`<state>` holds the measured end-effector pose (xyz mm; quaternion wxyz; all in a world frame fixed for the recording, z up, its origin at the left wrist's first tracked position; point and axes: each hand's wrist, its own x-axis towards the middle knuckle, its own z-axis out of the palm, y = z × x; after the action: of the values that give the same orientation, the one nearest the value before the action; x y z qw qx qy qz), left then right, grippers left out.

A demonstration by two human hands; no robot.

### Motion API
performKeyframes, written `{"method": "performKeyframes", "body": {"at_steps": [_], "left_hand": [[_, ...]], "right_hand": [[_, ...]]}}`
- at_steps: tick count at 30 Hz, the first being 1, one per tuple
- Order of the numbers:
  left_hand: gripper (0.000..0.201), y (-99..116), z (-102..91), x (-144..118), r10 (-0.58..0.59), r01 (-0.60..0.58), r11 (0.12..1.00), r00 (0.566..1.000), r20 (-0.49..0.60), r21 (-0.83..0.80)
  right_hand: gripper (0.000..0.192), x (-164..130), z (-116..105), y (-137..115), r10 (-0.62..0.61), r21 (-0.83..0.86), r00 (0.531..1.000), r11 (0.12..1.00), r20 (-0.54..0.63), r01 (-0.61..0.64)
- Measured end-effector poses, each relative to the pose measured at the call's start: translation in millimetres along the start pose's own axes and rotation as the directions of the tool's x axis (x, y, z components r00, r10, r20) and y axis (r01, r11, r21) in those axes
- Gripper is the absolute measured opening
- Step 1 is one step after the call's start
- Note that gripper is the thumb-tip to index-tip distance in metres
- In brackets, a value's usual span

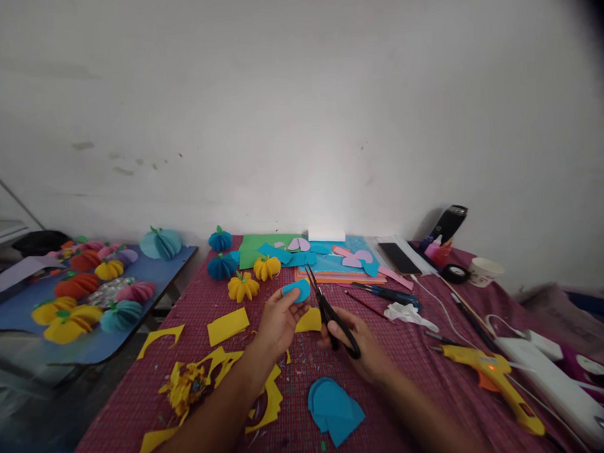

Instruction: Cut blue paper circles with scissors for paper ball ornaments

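Pinched in my left hand is a small blue paper piece with a rounded edge. My right hand grips black-handled scissors by the loops. Their blades point up and away, slightly parted, just right of the blue paper. Whether they touch it I cannot tell. Nearer to me on the tablecloth lies a stack of blue cut paper. A yellow paper piece lies partly hidden behind my hands, and a yellow rectangle lies to the left.
Yellow paper scraps spread under my left forearm. Yellow and blue paper pumpkins stand at the back left; more sit on a blue side table. To the right are a yellow glue gun, a white power strip and a paper cup.
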<state>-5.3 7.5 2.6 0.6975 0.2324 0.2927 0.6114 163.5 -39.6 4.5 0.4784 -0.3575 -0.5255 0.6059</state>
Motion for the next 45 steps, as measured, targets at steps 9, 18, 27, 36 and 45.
{"method": "performKeyframes", "body": {"at_steps": [9,18,27,36,45], "left_hand": [[0.030,-3,1.7,-1,0.022,-0.022,1.000,1.000,-0.005,-0.017],[0.029,-4,1.5,-1,0.017,-0.017,0.999,1.000,-0.012,-0.030],[0.030,-3,1.7,-1,0.025,-0.025,1.000,1.000,-0.001,-0.019],[0.026,-3,0.7,-1,0.034,-0.034,0.999,0.999,0.010,-0.021],[0.026,2,3.4,-2,0.048,-0.048,0.999,0.999,-0.008,0.002]], "right_hand": [[0.030,2,1,13,0.055,0.028,0.998,0.998,-0.009,-0.054],[0.035,2,1,13,0.069,0.013,0.998,0.998,-0.008,-0.069],[0.032,3,1,13,0.058,-0.032,0.998,0.998,-0.025,-0.059],[0.030,4,-1,12,0.018,-0.109,1.000,0.994,0.004,-0.018],[0.027,5,-6,4,0.020,-0.166,0.999,0.986,0.038,-0.013]]}}
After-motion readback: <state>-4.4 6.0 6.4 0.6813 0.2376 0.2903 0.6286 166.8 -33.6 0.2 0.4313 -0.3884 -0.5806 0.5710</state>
